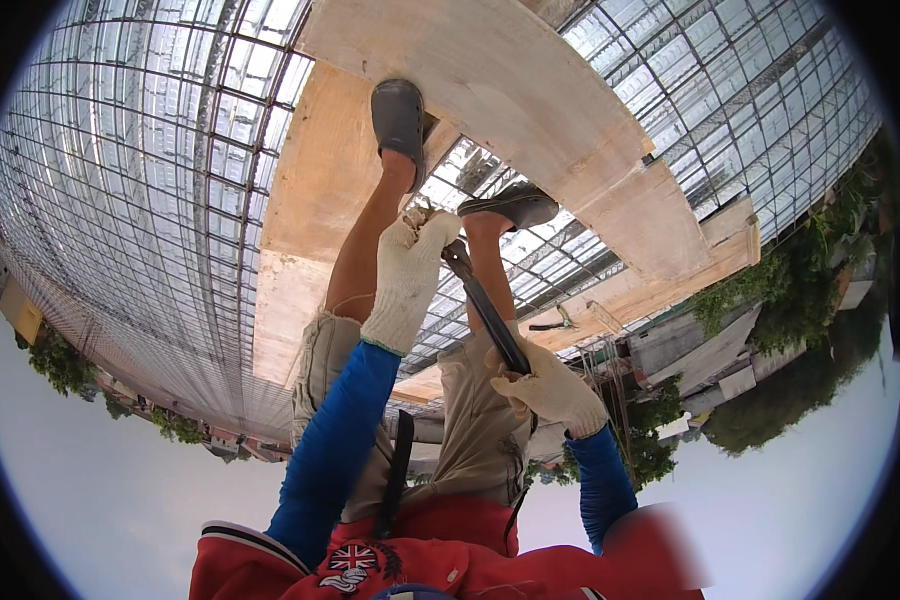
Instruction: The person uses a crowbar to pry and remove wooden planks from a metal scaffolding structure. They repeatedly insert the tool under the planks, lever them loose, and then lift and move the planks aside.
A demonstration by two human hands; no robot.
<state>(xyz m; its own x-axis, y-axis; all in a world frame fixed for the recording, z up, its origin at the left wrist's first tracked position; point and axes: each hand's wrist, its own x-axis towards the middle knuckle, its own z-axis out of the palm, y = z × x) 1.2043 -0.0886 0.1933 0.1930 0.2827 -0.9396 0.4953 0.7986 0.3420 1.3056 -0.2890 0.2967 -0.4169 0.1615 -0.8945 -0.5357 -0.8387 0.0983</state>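
My right hand (pixel 548 388), in a cream knitted glove, is wrapped round the lower end of a long black-handled tool (pixel 495 325). The tool slants up and left to a dark metal head, whose exact kind I cannot make out. That head is right beside my left hand (pixel 418 250), also gloved. The left fingers are curled closed near a small wire-like bit (pixel 417 214) at their tips; what they grip is mostly hidden. Both hands are in front of my legs, above a gap between boards.
Grey clogs (pixel 398 118) stand on and beside plywood boards (pixel 310 190). A wide plywood strip (pixel 530 100) crosses ahead. A rebar grid (pixel 150 190) over shiny metal sheeting spreads on both sides. Pliers (pixel 560 320) lie at the right, near a board edge. Trees (pixel 810 260) and roofs are beyond.
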